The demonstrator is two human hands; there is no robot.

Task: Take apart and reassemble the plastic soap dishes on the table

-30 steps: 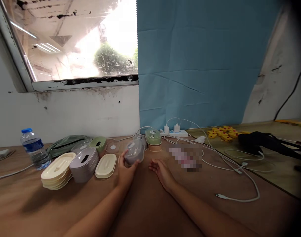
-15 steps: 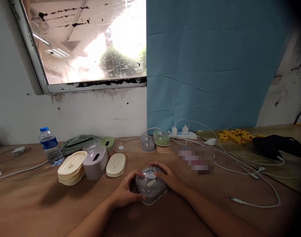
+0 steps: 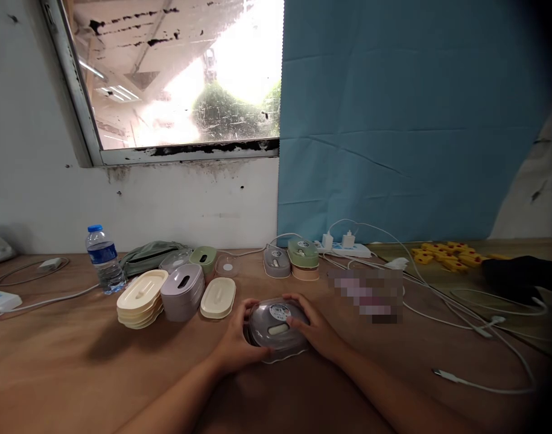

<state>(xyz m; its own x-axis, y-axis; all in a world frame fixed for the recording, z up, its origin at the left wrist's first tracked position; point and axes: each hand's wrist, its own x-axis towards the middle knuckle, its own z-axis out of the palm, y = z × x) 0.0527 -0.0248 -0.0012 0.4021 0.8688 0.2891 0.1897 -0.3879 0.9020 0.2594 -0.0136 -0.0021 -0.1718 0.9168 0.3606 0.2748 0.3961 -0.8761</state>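
Observation:
A rounded grey box with a clear cover sits low in front of me, with a round white label and a cream oval piece on its top. My left hand is closed around its left side, the thumb along the near edge and the fingertips at the far left corner. From the right, my right hand grips it, fingers over the far right edge and thumb on top beside the label. The box's underside is hidden.
Left of the hands stand a cream lid, stacked lilac slotted boxes, stacked cream lids and a water bottle. Farther back are a covered grey box, a green one and a power strip. White cables lie right.
The view has shifted, moving the scene mostly to the right. My left hand's fingers have come further round the box's far left side, and its thumb lies further along the near edge.

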